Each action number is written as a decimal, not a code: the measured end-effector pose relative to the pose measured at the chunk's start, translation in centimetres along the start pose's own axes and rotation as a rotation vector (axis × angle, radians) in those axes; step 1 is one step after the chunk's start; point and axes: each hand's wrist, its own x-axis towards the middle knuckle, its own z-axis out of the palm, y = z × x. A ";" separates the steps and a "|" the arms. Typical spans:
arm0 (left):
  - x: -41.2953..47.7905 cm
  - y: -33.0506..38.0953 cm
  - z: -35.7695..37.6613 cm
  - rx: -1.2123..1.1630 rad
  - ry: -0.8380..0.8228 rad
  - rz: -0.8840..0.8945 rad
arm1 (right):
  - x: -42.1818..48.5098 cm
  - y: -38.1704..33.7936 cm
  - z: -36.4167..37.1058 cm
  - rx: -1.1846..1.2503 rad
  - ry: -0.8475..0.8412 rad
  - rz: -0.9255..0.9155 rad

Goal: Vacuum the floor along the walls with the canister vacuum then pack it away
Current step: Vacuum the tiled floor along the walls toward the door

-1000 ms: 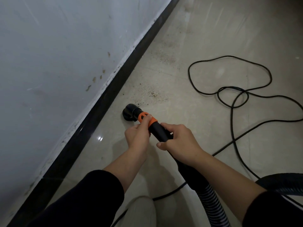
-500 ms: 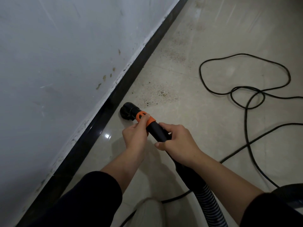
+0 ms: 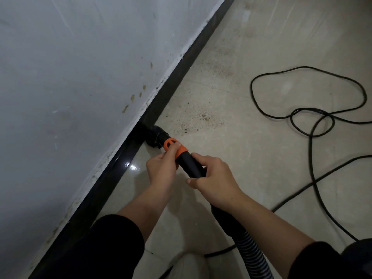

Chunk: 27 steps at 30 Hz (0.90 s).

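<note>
A black vacuum nozzle (image 3: pixel 154 136) rests on the beige floor tile, its tip touching the black baseboard (image 3: pixel 167 91). Behind it an orange collar (image 3: pixel 173 146) joins a black tube (image 3: pixel 191 164) that runs back into a ribbed grey hose (image 3: pixel 254 256). My left hand (image 3: pixel 162 168) grips the tube at the orange collar. My right hand (image 3: pixel 214 179) holds the black tube just behind it. A patch of dark dirt specks (image 3: pixel 198 120) lies on the floor just ahead of the nozzle.
A stained white wall (image 3: pixel 70 77) fills the left side. A black power cord (image 3: pixel 308 117) lies in loose loops on the floor to the right and runs back under the hose. A dark rounded object (image 3: pixel 360 250) shows at the lower right corner.
The nozzle has slid left across the tile until it touches the baseboard. Both hands kept their grip and moved with it.
</note>
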 end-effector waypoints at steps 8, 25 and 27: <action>1.6 0.1 0.1 -0.035 -0.047 -0.037 | 0.6 0.1 0.8 -0.100 0.059 -0.054; 1.1 -1.2 2.6 -0.061 -0.154 -0.093 | -0.6 1.9 -1.0 -0.197 0.130 -0.060; 0.9 -1.4 2.9 -0.058 -0.161 -0.095 | -0.8 2.1 -1.3 -0.193 0.139 -0.056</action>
